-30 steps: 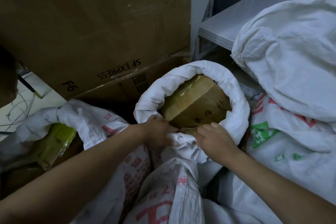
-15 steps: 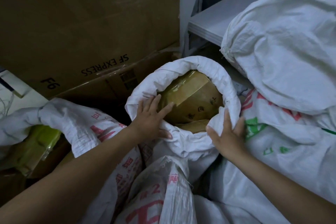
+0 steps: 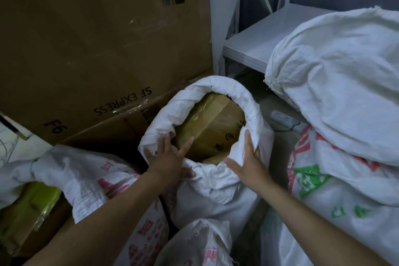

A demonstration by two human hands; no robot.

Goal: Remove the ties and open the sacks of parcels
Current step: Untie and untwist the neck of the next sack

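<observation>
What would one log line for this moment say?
sack open, rim rolled down; left hand flat on rim; right hand pressing rim; taped parcel showing

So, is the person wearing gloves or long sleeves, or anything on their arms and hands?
No gloves, and no sleeves in view. The left hand and the right hand are bare, and so are the left forearm and the right forearm, right to the picture's edge. No watch, ring, bracelet or marking shows on them, though the light is dim.

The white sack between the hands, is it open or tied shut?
Open. The sack has its rim rolled back, and a taped parcel shows inside.
</observation>
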